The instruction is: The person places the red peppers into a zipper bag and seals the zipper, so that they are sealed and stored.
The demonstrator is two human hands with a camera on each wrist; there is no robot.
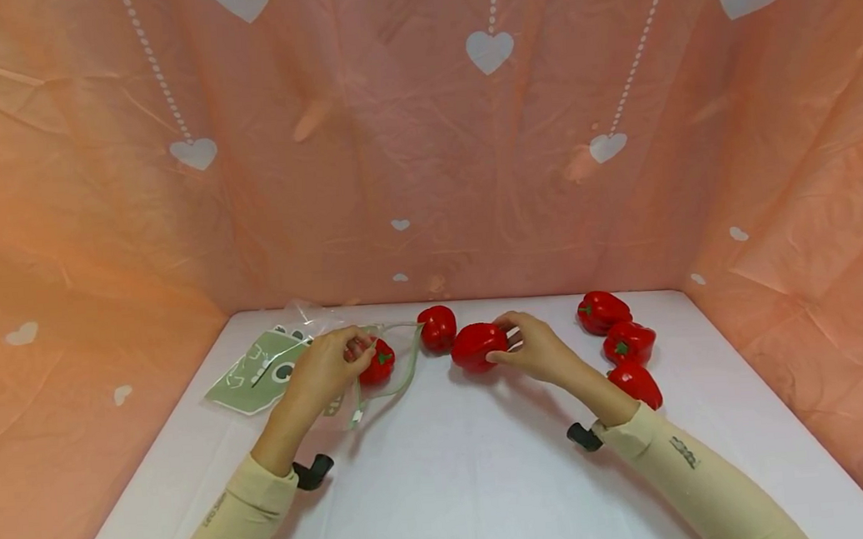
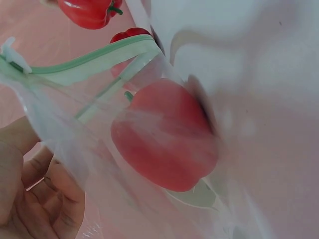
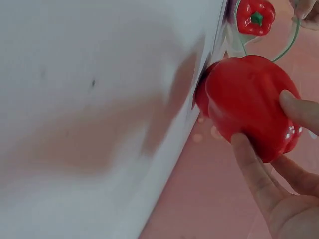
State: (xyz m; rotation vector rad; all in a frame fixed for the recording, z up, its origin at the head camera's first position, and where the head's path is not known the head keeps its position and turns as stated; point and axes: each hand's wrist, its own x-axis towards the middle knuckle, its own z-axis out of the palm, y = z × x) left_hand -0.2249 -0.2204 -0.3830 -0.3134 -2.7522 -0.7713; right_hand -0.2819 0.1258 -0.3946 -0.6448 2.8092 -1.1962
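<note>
My right hand grips a red bell pepper between thumb and fingers; in the right wrist view this pepper is held above the white table. My left hand pinches the upper side of a clear zip bag with a green seal strip, and its mouth stands open toward the right. Inside the bag lies a red pepper, seen through the film in the left wrist view. Another red pepper sits just beyond the bag's mouth, between the hands.
Three more red peppers lie in a row on the right of the white table. The bag's green printed face spreads at the left. An orange curtain with white hearts surrounds the table.
</note>
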